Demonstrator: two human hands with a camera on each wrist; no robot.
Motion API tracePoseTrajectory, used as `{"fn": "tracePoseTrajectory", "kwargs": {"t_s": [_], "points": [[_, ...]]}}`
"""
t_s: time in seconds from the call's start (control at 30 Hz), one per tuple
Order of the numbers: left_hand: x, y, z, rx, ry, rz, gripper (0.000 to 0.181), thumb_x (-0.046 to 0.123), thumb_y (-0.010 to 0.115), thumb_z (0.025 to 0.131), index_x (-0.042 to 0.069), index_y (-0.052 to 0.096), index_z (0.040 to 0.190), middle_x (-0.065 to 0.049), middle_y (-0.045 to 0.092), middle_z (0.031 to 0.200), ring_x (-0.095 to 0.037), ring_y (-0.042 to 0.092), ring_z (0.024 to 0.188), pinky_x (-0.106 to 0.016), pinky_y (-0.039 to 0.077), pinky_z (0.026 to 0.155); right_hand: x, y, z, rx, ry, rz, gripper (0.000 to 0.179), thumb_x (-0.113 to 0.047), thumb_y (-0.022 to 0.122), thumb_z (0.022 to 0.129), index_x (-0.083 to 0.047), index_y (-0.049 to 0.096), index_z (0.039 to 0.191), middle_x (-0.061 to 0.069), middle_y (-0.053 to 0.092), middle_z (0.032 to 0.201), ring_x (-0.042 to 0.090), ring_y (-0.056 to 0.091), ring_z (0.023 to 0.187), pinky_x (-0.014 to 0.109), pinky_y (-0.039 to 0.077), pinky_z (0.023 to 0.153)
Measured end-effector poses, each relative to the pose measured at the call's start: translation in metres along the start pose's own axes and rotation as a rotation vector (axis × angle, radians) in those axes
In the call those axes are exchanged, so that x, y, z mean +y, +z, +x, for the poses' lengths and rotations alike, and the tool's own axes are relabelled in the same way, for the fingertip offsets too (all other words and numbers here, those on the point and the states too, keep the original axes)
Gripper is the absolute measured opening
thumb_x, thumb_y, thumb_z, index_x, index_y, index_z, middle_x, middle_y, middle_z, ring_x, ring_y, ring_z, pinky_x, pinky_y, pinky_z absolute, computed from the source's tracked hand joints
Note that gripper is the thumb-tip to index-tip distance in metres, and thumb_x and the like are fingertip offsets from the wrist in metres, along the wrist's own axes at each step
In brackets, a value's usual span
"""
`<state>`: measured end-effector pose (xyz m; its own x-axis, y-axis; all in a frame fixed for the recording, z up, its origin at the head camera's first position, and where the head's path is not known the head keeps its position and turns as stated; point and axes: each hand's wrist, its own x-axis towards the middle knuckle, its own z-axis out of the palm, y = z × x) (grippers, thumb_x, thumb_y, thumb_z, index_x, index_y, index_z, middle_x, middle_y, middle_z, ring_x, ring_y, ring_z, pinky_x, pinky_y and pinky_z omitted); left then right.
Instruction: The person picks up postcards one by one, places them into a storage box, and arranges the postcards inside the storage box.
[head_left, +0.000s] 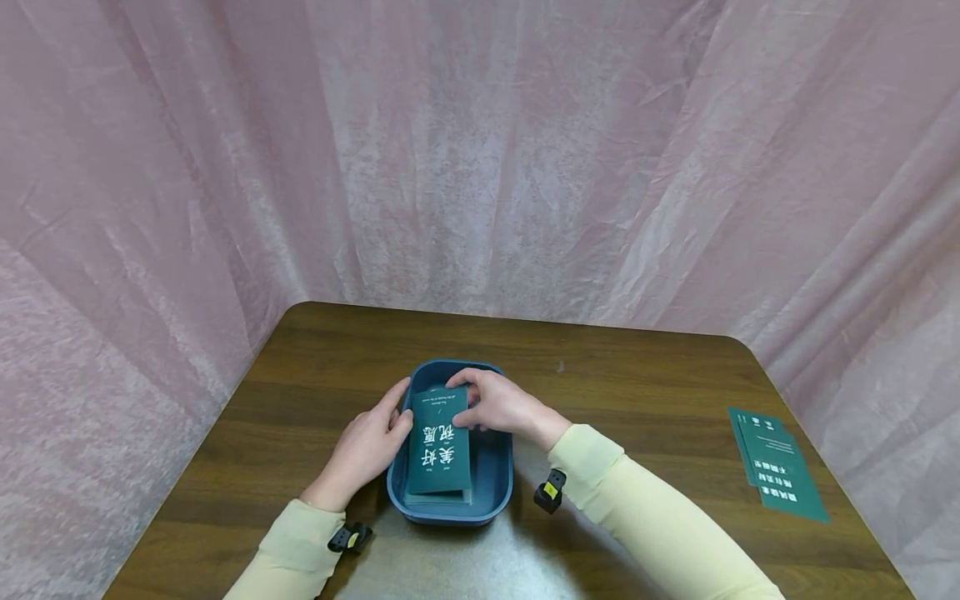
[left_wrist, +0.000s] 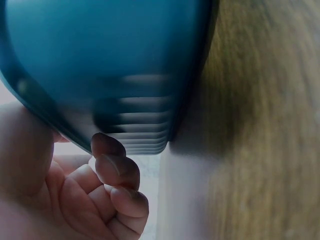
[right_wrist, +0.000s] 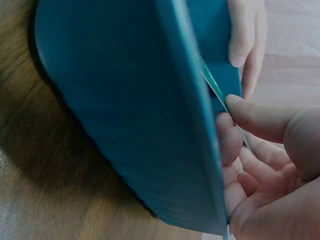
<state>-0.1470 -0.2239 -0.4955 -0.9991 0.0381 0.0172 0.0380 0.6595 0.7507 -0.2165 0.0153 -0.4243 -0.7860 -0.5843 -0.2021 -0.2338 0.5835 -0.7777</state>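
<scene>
A blue plastic basin (head_left: 493,492) stands on the table, with a small stack of dark green printed cards inside it. My left hand (head_left: 367,440) holds the basin's left rim, its curled fingers (left_wrist: 117,170) outside the ribbed wall. Over the opposite side reaches my right hand (head_left: 506,406), which pinches the right edge of the top green card (head_left: 438,450) between thumb and fingers. Seen edge-on in the right wrist view, this card (right_wrist: 214,82) tilts up beside the basin rim. Paler card edges (head_left: 438,498) show beneath its near end.
Several more green cards (head_left: 783,467) lie overlapping near the right edge of the wooden table (head_left: 637,375). A pink curtain (head_left: 465,167) hangs behind the table and along both sides. Each wrist carries a small black camera.
</scene>
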Motion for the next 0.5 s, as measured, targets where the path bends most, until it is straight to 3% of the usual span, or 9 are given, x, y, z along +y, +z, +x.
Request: {"fn": "tracePoseTrajectory", "kwargs": {"t_s": [0.1, 0.3, 0.5], "points": [[0.000, 0.000, 0.000, 0.001, 0.003, 0.003, 0.063, 0.025, 0.056, 0.114, 0.015, 0.036, 0.173, -0.002, 0.057, 0.080, -0.021, 0.056, 0.065, -0.037, 0.045, 0.060, 0.000, 0.004, 0.002, 0.031, 0.001, -0.105, 0.054, -0.013, 0.086, 0.097, -0.008, 0.066, 0.146, 0.010, 0.065, 0.101, 0.020, 0.068, 0.070, 0.034, 0.057, 0.067], [0.000, 0.000, 0.000, -0.002, 0.003, 0.010, 0.063, 0.026, 0.056, 0.114, 0.016, 0.037, 0.173, -0.002, 0.057, 0.080, -0.021, 0.056, 0.065, -0.036, 0.044, 0.060, 0.002, 0.013, 0.005, 0.112, -0.042, -0.321, 0.053, -0.018, 0.089, 0.095, -0.006, 0.071, 0.143, 0.015, 0.066, 0.136, 0.026, 0.066, 0.110, 0.047, 0.057, 0.099], [-0.001, -0.001, 0.000, -0.009, -0.012, 0.008, 0.063, 0.026, 0.055, 0.114, 0.017, 0.036, 0.173, -0.003, 0.057, 0.081, -0.022, 0.055, 0.066, -0.037, 0.043, 0.062, 0.003, 0.021, 0.008, 0.126, -0.045, -0.438, 0.054, -0.017, 0.088, 0.096, -0.005, 0.070, 0.145, 0.016, 0.063, 0.134, 0.029, 0.066, 0.111, 0.048, 0.057, 0.100]]}}
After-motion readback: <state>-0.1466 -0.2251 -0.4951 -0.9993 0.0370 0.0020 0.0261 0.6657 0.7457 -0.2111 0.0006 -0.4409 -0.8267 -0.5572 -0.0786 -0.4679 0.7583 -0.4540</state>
